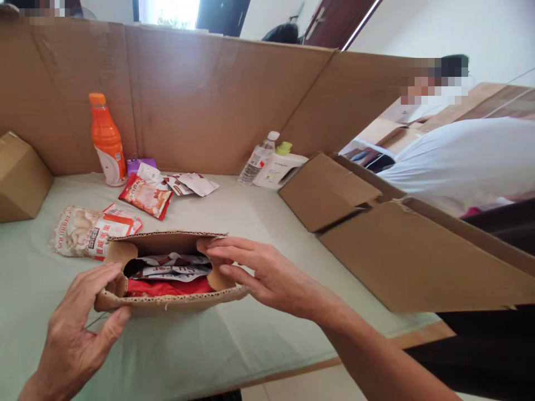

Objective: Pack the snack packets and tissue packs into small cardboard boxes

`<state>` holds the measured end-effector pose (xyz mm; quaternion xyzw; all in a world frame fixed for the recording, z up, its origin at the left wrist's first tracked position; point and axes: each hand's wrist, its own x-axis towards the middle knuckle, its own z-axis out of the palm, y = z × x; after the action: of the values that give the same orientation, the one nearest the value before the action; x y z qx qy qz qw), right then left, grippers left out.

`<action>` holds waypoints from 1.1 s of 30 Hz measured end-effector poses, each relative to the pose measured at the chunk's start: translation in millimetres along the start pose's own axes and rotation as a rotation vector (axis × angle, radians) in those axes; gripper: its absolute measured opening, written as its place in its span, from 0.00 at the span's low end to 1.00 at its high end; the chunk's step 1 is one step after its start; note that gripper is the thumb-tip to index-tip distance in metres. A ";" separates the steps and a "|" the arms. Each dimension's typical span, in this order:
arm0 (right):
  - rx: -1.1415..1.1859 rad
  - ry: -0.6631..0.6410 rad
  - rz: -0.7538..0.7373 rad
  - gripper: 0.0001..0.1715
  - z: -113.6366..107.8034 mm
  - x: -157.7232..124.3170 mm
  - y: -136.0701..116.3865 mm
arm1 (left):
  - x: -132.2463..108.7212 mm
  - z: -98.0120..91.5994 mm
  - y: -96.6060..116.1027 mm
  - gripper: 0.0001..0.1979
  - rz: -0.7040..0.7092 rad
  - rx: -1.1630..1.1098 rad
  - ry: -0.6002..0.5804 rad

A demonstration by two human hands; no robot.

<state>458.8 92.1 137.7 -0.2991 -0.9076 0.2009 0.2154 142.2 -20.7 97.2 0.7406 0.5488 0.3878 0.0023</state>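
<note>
A small cardboard box stands with its top open on the pale green tablecloth in front of me. Inside it I see white packets with dark print and a red packet along the near wall. My left hand grips the box's left end, fingers over the side flap and thumb at the near corner. At the right end, my right hand has its fingers on the far corner and flap, with the thumb lower down. The undersides of the box and of my fingers are hidden.
Beyond the box lie a clear nut bag, a red snack bag and silver packets. An orange bottle, a water bottle and a white jug stand near the cardboard wall. Larger boxes and a person are on the right.
</note>
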 end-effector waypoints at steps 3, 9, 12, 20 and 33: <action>0.072 -0.012 0.011 0.18 2.0 5.7 5.7 | 2.9 2.0 1.6 0.19 -0.092 0.021 0.064; 0.045 0.551 0.070 0.15 13.0 -12.8 6.7 | 7.4 8.5 2.1 0.19 -0.058 0.084 0.065; -0.055 0.527 -0.007 0.28 19.8 -16.9 5.8 | 7.5 11.5 0.9 0.18 -0.014 0.123 0.095; -0.202 0.257 -0.180 0.24 57.5 -22.6 17.0 | 7.6 8.9 4.2 0.16 0.044 0.165 0.013; -0.166 0.177 -0.255 0.38 64.8 -39.9 35.9 | 1.3 4.4 -24.4 0.18 0.130 -0.046 -0.262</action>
<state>471.2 78.3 55.6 -0.2147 -0.9291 0.0692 0.2930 125.1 -8.1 84.4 0.8185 0.4858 0.2996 0.0659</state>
